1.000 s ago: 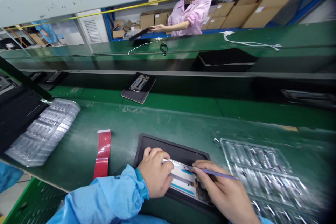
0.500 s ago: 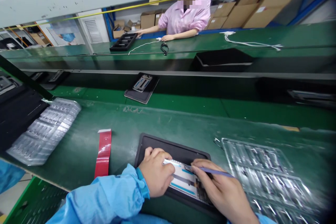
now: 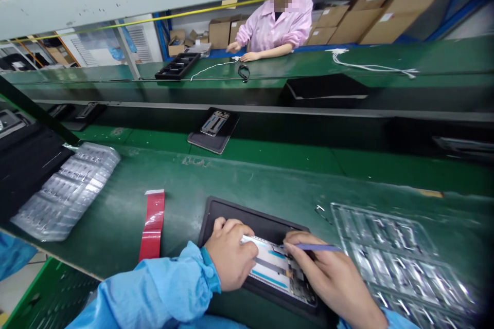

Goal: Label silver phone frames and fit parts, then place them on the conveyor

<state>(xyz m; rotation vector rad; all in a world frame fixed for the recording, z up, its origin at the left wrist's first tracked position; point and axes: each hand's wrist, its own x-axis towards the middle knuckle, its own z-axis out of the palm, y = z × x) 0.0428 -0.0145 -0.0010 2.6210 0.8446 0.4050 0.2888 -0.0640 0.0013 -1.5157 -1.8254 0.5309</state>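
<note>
My left hand (image 3: 231, 254) is closed on the left end of an opened tablet-like device (image 3: 266, 266), white inside with blue strips and bare electronics at its right end. The device lies on a black padded tray (image 3: 247, 212) on the green bench. In a pinch between thumb and fingers, my right hand (image 3: 328, 272) holds a slim purple hand tool (image 3: 314, 247), with its tip at the device's upper edge. Whether it is tweezers or a pry stick I cannot tell. The fingers of my left hand partly cover the device's left end.
A clear plastic tray of small parts (image 3: 397, 247) lies at the right, another clear plastic tray (image 3: 69, 190) at the left. Near the left sleeve lies a red strip (image 3: 152, 223). Beyond, a black pad (image 3: 206, 141) carries a similar device. A co-worker in pink (image 3: 278, 31) sits opposite.
The purple tool now lies more level in my right hand, which has shifted slightly right. My left hand stays on the device. The co-worker's hand has come away from the black compartment tray.
</note>
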